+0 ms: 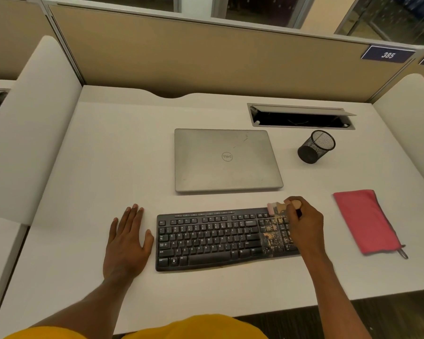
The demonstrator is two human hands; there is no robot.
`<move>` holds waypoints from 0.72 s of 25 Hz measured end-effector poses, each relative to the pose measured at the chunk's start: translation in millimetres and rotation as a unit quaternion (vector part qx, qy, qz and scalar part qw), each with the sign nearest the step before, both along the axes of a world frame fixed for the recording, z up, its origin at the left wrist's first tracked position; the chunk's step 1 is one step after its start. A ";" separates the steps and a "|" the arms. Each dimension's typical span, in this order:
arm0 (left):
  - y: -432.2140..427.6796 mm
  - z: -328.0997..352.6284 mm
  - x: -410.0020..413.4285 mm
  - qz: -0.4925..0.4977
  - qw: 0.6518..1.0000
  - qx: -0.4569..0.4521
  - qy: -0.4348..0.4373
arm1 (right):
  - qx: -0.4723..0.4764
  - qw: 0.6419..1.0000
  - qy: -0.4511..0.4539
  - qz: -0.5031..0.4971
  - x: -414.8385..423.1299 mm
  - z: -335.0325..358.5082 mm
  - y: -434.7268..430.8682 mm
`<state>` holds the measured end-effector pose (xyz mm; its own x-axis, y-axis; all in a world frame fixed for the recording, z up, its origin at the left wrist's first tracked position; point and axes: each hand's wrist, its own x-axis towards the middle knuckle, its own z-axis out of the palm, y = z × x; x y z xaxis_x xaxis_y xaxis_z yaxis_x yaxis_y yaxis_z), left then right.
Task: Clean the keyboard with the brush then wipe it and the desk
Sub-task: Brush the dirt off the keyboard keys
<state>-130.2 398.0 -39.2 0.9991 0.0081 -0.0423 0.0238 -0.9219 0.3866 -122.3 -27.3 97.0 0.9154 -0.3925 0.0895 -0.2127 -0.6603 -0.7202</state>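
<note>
While the right hand (304, 221) is gripping the brush (279, 207), the keyboard (213, 238) is lying flat near the front edge of the desk (108, 155), long axis running left-right, space bar row facing the person. Brush is sitting over the keyboard's far right corner, long axis also roughly left-right: pale bristle end pointing left, wooden handle end poking out past the fingers. It's blurred, so I can't tell whether the bristles are touching the keys. Tan and dark specks are showing on the numpad section just below it.

Red cloth (366, 220) is lying folded on the desk well right of the keyboard, long axis running far-to-near, with a small loop hanging off its near right corner.

Desk is a white cubicle top. Closed grey laptop (227, 160) is sitting just behind the keyboard, a black mesh pen cup (316, 146) to its right. Open cable tray (301, 116) is sitting behind the cup. A tan partition (206, 57) is running along the back, carrying a blue plate (387, 55) reading 385. White dividers are flanking both sides.

Right hand is curling around the brush handle, forearm crossing the keyboard's right end. Left hand (127, 241) is resting palm-down on the desk just left of the keyboard, fingers straight and slightly spread, holding nothing.
</note>
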 end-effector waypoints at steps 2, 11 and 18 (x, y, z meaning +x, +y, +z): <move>-0.3 0.1 0.4 -0.001 1.000 0.001 0.001 | 0.000 1.000 0.013 0.013 -1.1 -0.2 0.4; 0.7 -1.2 0.8 0.000 1.000 0.000 0.004 | -0.021 0.986 0.103 0.128 14.5 29.2 0.2; -0.5 2.1 0.0 0.000 1.000 -0.006 0.000 | -0.053 0.961 0.186 0.199 33.6 21.9 -6.9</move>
<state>-130.2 397.6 -37.2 0.9991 0.0080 -0.0414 0.0238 -0.9174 0.3972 -88.7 -34.2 118.9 0.9674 -0.0107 -0.2531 -0.1572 -0.8088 -0.5667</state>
